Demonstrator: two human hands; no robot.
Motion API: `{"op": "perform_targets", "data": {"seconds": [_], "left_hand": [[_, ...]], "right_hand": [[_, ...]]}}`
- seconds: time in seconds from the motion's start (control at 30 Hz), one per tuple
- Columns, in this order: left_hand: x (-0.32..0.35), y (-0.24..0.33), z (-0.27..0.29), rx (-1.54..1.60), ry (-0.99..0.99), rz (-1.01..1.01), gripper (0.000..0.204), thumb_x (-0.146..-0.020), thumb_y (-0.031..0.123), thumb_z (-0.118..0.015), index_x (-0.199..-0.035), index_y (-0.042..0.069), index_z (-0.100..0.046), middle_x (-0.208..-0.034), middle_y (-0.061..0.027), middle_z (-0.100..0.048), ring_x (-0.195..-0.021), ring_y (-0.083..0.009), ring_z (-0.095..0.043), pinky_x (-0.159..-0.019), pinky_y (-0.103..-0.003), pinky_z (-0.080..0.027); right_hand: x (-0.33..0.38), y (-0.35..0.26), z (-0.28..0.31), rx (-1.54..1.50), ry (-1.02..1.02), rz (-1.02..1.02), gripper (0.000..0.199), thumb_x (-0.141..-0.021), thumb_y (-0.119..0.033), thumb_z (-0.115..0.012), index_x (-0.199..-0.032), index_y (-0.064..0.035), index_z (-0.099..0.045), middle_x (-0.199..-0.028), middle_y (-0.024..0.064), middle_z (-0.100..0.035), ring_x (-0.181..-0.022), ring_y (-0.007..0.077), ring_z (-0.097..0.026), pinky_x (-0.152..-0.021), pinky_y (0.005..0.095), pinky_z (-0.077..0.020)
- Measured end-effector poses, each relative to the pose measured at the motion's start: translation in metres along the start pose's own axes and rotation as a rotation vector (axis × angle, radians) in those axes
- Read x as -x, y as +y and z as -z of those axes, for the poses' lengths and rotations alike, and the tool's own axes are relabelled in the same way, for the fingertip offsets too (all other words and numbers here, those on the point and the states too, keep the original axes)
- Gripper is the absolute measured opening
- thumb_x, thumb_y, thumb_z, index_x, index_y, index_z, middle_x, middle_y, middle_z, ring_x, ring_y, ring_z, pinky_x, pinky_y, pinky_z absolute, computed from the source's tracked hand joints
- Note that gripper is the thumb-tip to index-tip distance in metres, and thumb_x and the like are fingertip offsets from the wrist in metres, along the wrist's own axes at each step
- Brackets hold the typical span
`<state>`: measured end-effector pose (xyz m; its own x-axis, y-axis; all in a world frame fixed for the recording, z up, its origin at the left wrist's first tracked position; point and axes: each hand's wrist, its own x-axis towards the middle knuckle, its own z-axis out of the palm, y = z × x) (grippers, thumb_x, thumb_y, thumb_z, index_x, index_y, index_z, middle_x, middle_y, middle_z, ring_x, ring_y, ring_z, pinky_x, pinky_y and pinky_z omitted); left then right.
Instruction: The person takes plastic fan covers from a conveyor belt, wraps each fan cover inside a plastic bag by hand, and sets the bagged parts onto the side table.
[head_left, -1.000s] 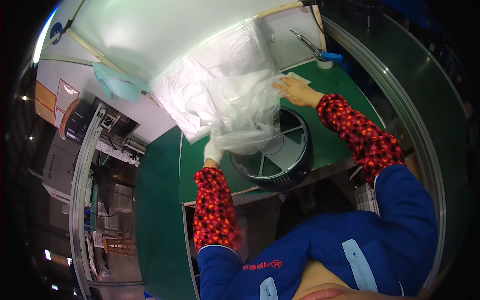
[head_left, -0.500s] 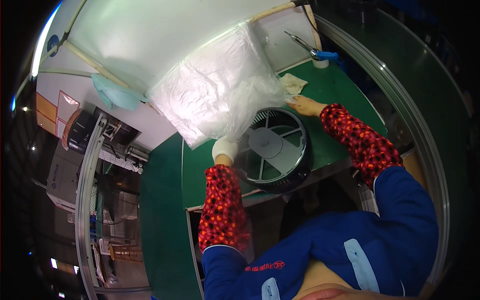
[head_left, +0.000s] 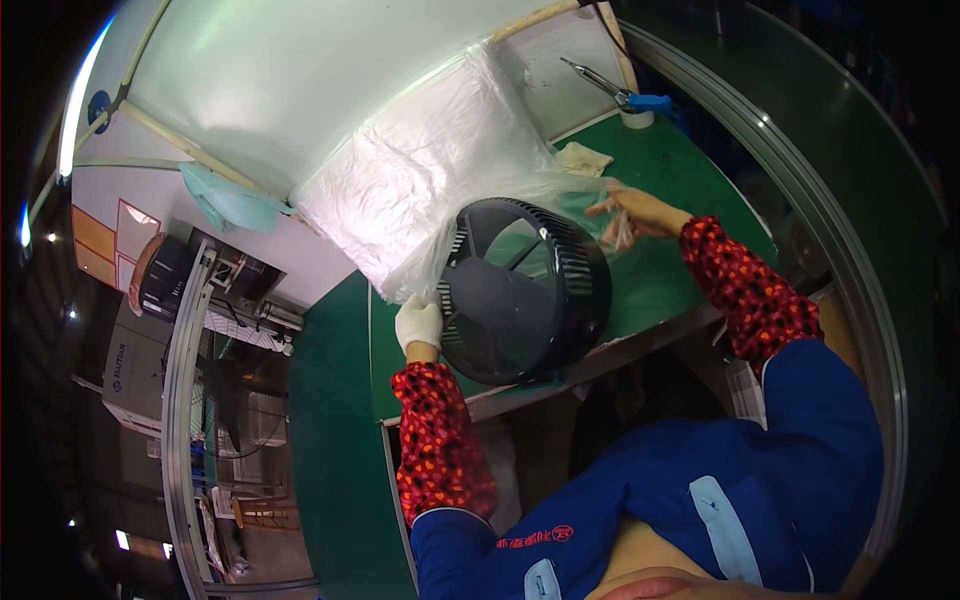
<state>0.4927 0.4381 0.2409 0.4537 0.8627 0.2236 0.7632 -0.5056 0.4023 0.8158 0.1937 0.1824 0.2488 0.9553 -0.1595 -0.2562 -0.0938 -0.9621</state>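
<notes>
Hands apart: gloved L hand [head_left: 419,322] grips clear film [head_left: 562,190] left of blk drum [head_left: 500,300], R hand [head_left: 632,212] pinches it to right. Drum's tilted, green table [head_left: 655,285] beneath. Approx. progress: film about drum's far side only; near side uncovered.

Factory workshop: green-topped bench [head_left: 690,170], white partition panels [head_left: 280,90], aluminium rail [head_left: 765,125] to its right, blue-handled metal-nosed tool [head_left: 650,103] at the back corner, strip light [head_left: 85,100], plus a grey box-shaped unit [head_left: 135,370] at left, maybe machinery, too dim to be sure.
</notes>
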Motion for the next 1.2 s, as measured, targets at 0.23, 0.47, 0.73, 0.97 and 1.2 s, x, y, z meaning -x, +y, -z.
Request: {"op": "perform_targets", "data": {"seconds": [0.23,0.47,0.73,0.97,1.2], "left_hand": [[-0.007,-0.017,-0.027,-0.059,-0.115,0.147,0.035,-0.079,0.032,-0.048,-0.094,0.006,-0.064,-0.097,-0.0216,-0.061,-0.096,-0.0373,-0.057,-0.08,-0.043,-0.044],[-0.017,0.0,-0.034,-0.013,-0.23,0.188,0.046,-0.079,0.042,-0.049,-0.102,0.004,-0.063,-0.1,-0.0221,-0.061,-0.097,-0.037,-0.058,-0.083,-0.041,-0.044],[-0.007,-0.008,-0.032,0.022,-0.111,0.151,0.044,-0.085,0.04,-0.043,-0.099,0.003,-0.062,-0.094,-0.0229,-0.062,-0.093,-0.0395,-0.058,-0.079,-0.044,-0.044],[0.032,-0.046,-0.023,0.445,-0.074,-0.025,0.021,-0.086,0.011,-0.049,-0.103,0.004,-0.061,-0.073,-0.0088,-0.062,-0.061,-0.0134,-0.056,-0.061,-0.027,-0.045],[0.125,-0.018,0.033,0.516,0.089,-0.603,0.032,-0.091,0.014,-0.049,-0.119,-0.002,-0.051,-0.066,0.001,-0.053,-0.047,-0.0055,-0.044,-0.043,-0.02,-0.035]], "right_hand": [[0.041,-0.012,-0.043,0.188,0.08,0.356,0.055,-0.097,-0.045,-0.024,-0.119,-0.0052,-0.055,-0.075,0.0056,-0.061,-0.066,0.0149,-0.057,-0.065,0.0265,-0.0465],[0.043,-0.004,-0.103,1.038,0.049,0.86,0.03,-0.085,-0.021,-0.057,-0.114,-0.0119,-0.06,-0.112,0.01,-0.053,-0.102,0.0239,-0.05,-0.085,0.0326,-0.0402],[0.022,0.003,-0.137,1.273,-0.063,0.996,0.035,-0.066,-0.017,-0.071,-0.097,-0.0091,-0.057,-0.106,0.007,-0.051,-0.11,0.0246,-0.045,-0.092,0.0401,-0.0322],[0.014,-0.013,-0.13,1.384,0.081,0.992,0.031,-0.059,-0.012,-0.072,-0.084,-0.0073,-0.056,-0.083,0.0039,-0.052,-0.086,0.0242,-0.048,-0.074,0.0354,-0.0344],[-0.01,-0.031,-0.11,1.315,0.357,1.055,0.032,-0.061,-0.011,-0.072,-0.088,-0.0055,-0.056,-0.083,0.0058,-0.052,-0.087,0.0248,-0.047,-0.074,0.036,-0.0324]]}}
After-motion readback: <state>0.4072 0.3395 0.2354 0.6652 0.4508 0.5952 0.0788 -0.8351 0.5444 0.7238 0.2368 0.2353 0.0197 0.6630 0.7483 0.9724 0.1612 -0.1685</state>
